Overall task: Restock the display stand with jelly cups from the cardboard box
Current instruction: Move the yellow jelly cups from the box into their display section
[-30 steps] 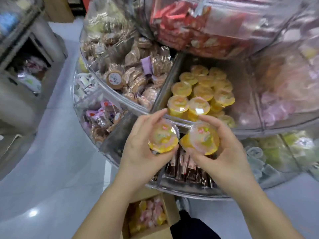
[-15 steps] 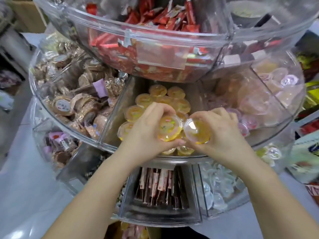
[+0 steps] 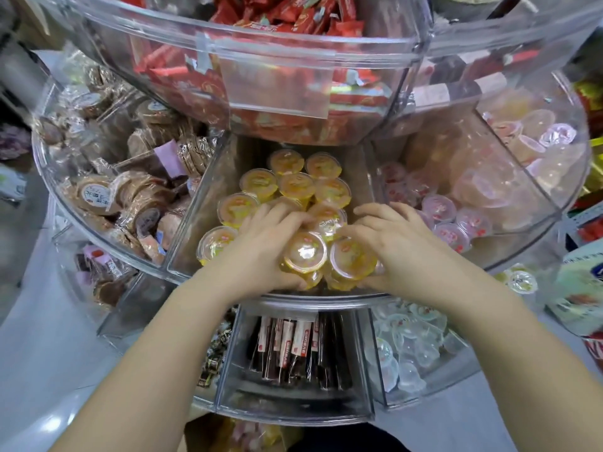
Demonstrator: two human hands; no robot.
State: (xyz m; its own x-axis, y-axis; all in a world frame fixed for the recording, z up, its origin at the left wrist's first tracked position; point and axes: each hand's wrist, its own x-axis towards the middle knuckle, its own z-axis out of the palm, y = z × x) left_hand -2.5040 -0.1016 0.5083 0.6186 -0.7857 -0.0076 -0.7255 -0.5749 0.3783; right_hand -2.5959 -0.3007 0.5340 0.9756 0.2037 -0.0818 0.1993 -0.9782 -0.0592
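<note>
Where both hands [image 3: 329, 249] grip, yellow jelly cups [image 3: 305, 252], clear domed lids, glossy.

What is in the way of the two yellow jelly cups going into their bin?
Nothing visible. The left hand and right hand already hold the two yellow jelly cups inside the yellow-cup compartment, at its front, resting against the cups already stacked there.

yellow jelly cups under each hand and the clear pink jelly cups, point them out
yellow jelly cup under left hand [image 3: 305, 253], head view, clear lid
yellow jelly cup under right hand [image 3: 352, 259], head view, lid centre
clear pink jelly cups [image 3: 439, 208], head view, one cup's lid
</note>
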